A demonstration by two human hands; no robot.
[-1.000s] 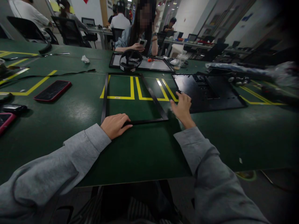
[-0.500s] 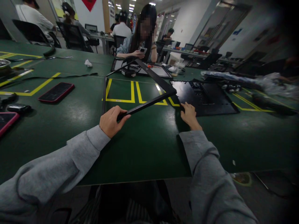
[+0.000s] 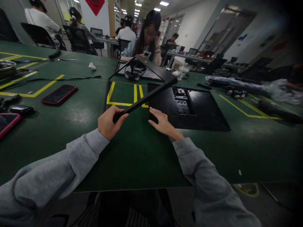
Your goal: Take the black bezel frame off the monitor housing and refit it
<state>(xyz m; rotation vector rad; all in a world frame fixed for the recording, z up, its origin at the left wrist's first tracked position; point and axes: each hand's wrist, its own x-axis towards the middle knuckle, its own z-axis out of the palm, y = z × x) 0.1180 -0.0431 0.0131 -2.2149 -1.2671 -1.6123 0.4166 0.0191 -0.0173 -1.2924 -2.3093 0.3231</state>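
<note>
My left hand (image 3: 110, 122) is closed around the near bar of a thin black rectangular frame (image 3: 149, 95), which looks like a monitor bezel. That frame is tilted up over the table, its middle see-through. Beside the frame's right side, a black back panel (image 3: 205, 108) with a recessed section of slots and brackets lies flat. At the panel's near left edge is my right hand (image 3: 163, 122), thumb and fingers apart. Its fingertips are close to the panel's edge; I cannot tell whether they touch it.
Yellow tape outlines mark the green table (image 3: 132, 157). On the left lie a red-edged phone (image 3: 59, 94), a computer mouse (image 3: 21, 109) and a second phone (image 3: 8, 124). Across the table, a person sits behind another panel (image 3: 153, 73). Plastic wrapping (image 3: 272, 86) lies at the right.
The black panel has slid left along the table together with my right hand, and now lies partly behind the frame. My right hand's thumb has spread from its fingers. My left hand keeps its hold.
</note>
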